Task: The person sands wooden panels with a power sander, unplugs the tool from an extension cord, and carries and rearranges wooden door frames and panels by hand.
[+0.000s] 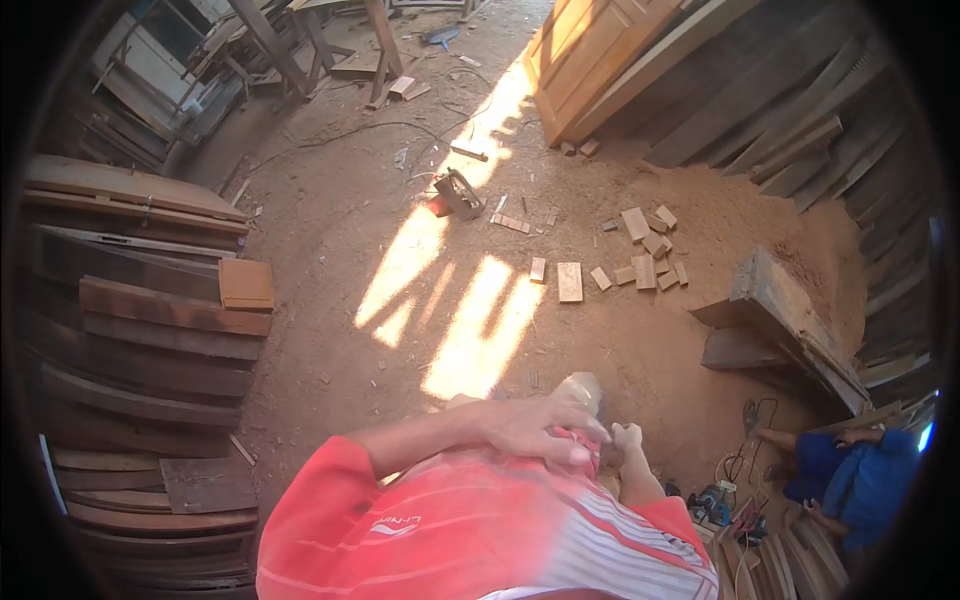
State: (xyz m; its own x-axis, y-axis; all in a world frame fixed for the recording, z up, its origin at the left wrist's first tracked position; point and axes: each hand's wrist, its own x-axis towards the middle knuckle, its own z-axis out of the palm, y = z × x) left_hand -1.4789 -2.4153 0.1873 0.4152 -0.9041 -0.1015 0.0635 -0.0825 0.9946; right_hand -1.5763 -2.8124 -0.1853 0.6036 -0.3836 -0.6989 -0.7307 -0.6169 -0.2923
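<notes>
My left hand (535, 422) lies across the lower front of my red shirt (450, 510), back of the hand up. Its fingers stretch to the right, with the thumb apart from them and red cloth showing between. Close by on the right, my right hand (627, 438) is held at my side with its fingers curled in. Whatever it may hold is hidden. Below my hands, part of a leg or knee (582, 388) shows over the dirt floor.
Small wood blocks (645, 268) lie scattered ahead on the right. A tool with a metal frame (458, 195) sits in the sunlight. Stacked boards (170, 310) line the left; a panelled door (590, 60) leans ahead. A person in blue (860, 485) is at right, near power tools (715, 505).
</notes>
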